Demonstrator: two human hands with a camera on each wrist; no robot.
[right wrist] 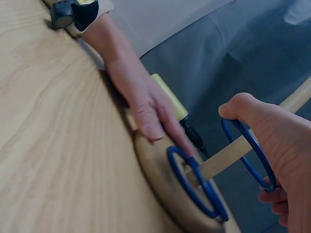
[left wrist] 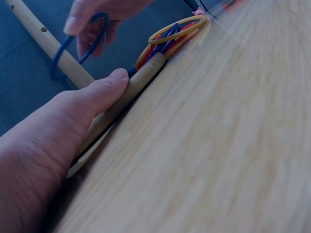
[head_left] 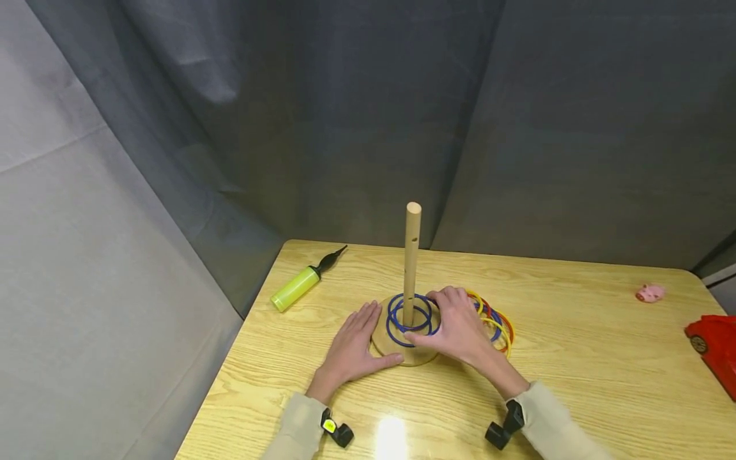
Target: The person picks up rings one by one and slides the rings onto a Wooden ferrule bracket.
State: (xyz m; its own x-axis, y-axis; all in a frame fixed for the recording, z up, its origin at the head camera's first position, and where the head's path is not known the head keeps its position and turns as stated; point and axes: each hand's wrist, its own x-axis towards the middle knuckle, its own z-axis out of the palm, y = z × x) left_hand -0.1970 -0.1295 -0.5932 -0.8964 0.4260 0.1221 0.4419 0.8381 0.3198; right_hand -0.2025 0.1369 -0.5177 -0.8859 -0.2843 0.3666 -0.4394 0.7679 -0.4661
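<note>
A wooden peg [head_left: 411, 262] stands upright from a round wooden base [head_left: 422, 356] on the table. My right hand [head_left: 460, 329] pinches a blue ring [right wrist: 260, 154] between thumb and fingers; the ring encircles the peg, raised above the base. Lower down, other blue rings [right wrist: 187, 183] lie around the foot of the peg. My left hand [head_left: 353, 351] rests against the base's left and near side, fingers straight, thumb [left wrist: 109, 87] on its rim. Just right of the base, several yellow, red and blue rings [head_left: 507, 329] lie in an overlapping heap, partly hidden behind my right hand.
A yellow-green hand pump [head_left: 298, 287] with a black nozzle lies at the table's back left. Toward the right sit a small pink pig figure [head_left: 651, 292] and a red toy car [head_left: 715, 348]. Dark curtain [head_left: 356, 128] hangs behind the wooden table [head_left: 575, 370].
</note>
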